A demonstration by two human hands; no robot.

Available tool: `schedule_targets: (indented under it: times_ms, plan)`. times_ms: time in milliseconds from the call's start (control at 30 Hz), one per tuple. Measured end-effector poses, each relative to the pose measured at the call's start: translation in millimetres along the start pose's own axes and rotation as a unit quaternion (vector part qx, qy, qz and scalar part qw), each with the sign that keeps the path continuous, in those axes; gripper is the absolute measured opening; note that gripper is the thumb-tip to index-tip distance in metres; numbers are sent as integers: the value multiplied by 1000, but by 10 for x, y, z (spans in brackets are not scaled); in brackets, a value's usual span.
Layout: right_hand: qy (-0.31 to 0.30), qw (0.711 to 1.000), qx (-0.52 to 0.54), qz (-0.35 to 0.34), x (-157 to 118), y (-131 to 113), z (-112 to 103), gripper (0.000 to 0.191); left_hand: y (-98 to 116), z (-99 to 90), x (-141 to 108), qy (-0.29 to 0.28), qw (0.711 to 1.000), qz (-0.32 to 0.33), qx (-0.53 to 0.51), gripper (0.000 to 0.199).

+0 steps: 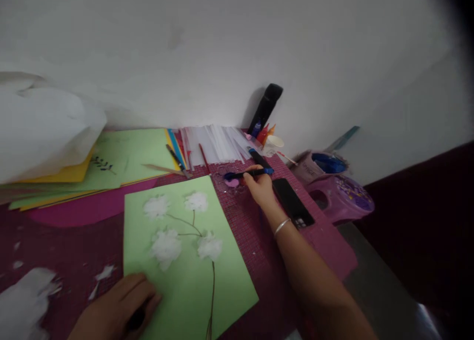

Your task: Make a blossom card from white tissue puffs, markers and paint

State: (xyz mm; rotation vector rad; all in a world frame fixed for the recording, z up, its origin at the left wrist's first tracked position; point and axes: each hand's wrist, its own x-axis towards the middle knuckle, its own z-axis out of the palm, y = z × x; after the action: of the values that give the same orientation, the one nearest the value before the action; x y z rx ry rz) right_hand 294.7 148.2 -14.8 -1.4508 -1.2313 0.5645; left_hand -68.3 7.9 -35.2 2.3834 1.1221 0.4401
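A green paper sheet (192, 290) lies on the table, bearing several white crumpled-tissue flowers (166, 246) joined by thin brown stems (214, 290). My left hand (118, 305) rests over its lower left edge with the fingers curled. A dark round patch shows between those fingers, too unclear to name. Beyond the sheet's upper right corner, my right hand (259, 184) pinches a dark marker pen (259, 171) with a blue end, held almost level. Its far end is over a clear palette (225, 187) that has a pink patch (232, 183) in it.
A black phone (292, 202) lies right of my right wrist. Behind are a dark marker (259, 158), white strips (215, 142), paint bottles (262, 133) and a black bottle (265, 108). Coloured papers (140, 147) and white tissue (44, 128) fill the left. A pink stool (340, 197) stands at right.
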Motion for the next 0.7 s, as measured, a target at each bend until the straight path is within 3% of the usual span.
schedule_targets:
  times_ms: [167, 367, 467, 600, 633, 700]
  plan:
    - [53, 998, 43, -4, 20, 27, -22, 16, 169, -126, 83, -6, 1000, 2, 19, 28]
    - [112, 982, 132, 76, 64, 1, -39, 11, 203, -136, 103, -4, 1000, -2, 29, 26]
    - [129, 954, 233, 139, 50, -75, -72, 7, 191, -128, 87, 1, 1000, 7, 20, 26]
    - [25, 898, 365, 245, -109, -316, -60, 6, 165, -114, 82, -7, 1000, 2, 20, 25]
    - [-6, 894, 374, 246, -186, -401, -27, 8, 157, -109, 85, -10, 1000, 1, 21, 25]
    - [-44, 913, 351, 203, -368, -576, 89, 9, 143, -100, 92, -10, 1000, 3, 21, 26]
